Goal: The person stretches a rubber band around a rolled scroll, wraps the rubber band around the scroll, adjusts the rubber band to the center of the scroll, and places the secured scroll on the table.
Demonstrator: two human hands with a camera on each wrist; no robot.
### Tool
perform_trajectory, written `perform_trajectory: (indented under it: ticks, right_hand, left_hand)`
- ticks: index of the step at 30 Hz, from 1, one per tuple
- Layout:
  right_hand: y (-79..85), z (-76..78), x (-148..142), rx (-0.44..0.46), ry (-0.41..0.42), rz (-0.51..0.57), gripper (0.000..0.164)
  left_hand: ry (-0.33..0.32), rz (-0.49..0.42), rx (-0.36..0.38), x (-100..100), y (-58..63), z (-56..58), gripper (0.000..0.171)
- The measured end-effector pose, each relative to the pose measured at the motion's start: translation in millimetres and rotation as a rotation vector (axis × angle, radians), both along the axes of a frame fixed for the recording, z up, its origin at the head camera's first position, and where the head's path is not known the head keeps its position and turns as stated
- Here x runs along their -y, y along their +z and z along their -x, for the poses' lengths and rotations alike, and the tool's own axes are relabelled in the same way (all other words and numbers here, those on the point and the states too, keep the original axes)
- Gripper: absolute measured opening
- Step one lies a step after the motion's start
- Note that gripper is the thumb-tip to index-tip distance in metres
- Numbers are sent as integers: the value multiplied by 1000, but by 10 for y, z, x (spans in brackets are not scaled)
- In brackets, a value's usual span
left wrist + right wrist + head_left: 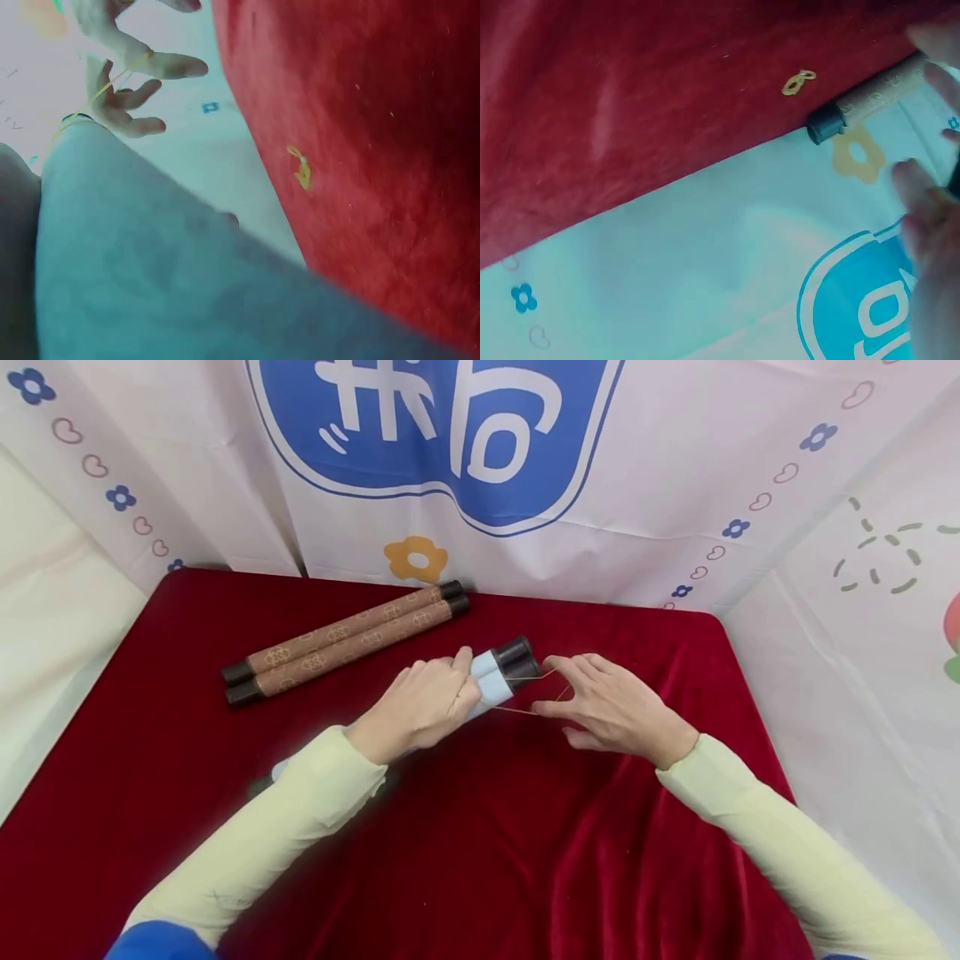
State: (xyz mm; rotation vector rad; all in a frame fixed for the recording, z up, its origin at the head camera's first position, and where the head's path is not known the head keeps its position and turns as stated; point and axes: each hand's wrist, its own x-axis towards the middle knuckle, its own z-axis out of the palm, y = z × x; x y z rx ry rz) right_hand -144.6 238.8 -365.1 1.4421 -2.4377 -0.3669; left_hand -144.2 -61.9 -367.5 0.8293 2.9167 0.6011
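Note:
A pair of light blue rolls [491, 681] with black end caps [517, 658] lies side by side, slanting over the cloth. My left hand [427, 702] grips them near the upper right end, and my left forearm covers much of their length. Past the caps, my right hand [615, 706] has its fingers spread, with a thin yellow rubber band [517, 712] looped over them. The band is stretched back to the blue rolls. In the left wrist view a blue roll [150, 240] fills the foreground, and the right hand's fingers [180, 66] pull the band from its end.
Two brown patterned rolls [345, 639] with black caps lie together at the back left of the red cloth [450, 860]. Small yellow rubber bands [302, 172] lie on the cloth, also visible in the right wrist view. A printed white curtain [225, 510] stands behind the table.

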Motion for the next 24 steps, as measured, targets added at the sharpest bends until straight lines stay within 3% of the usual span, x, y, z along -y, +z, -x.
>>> perform_trajectory:
  ticks: [7,10,13,17,20,24]
  right_hand:
    - [116,37,-1,47,77,88,37]
    - [36,40,50,122,98,129,34]
    - [-88,35,101,209,125,214,50]
    - [-238,15,154,345,233,386,59]
    - [-326,-30,192,453,274,602,42]
    - [-462,-128,314,594,197,1090,31]
  left_hand:
    - [-103,-38,63,55,109,-220,44]
    - [-152,-53,76,43,154,-293,43]
    - [-204,-68,109,18,185,-344,44]
    - [-249,-79,137,-25,215,-373,44]
    - [-243,-92,146,-40,221,-355,38]
    - [-206,-116,150,-24,248,-289,30]
